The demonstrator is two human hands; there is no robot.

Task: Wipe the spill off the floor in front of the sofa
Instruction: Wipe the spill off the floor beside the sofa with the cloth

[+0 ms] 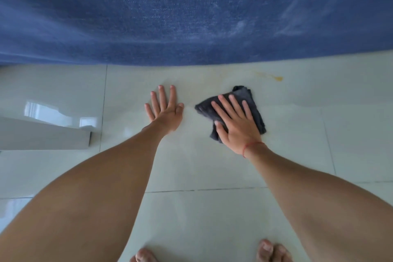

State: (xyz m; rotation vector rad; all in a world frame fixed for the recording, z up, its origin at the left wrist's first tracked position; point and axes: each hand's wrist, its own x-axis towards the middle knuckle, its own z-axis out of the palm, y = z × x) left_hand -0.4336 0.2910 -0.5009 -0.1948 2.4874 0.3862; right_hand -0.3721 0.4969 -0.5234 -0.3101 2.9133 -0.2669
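I am crouched over the pale tiled floor [212, 166] with both arms stretched toward the blue sofa [191, 13] at twelve o'clock. My left hand [164, 108] lies flat on the bare tile, fingers [162, 95] spread and holding nothing; I judge it is there as a prop, taking my weight so the other arm is free to scrub. My right hand [235, 122] presses palm-down on a dark grey cloth [253, 100], fingers splayed across it rather than curled round it, which spreads the pressure over more fabric. The cloth is crumpled, its edges sticking out at twelve and nine o'clock from my palm.

The spill [274, 77] is a thin yellowish streak ending in a darker blob, lying at about one o'clock from the cloth, close to the sofa's lower edge and apart from the cloth. So the mark is not yet wiped.

No containers are in view. A pale block [42, 134] sits at nine o'clock, and my bare toes [270, 250] show at six o'clock.
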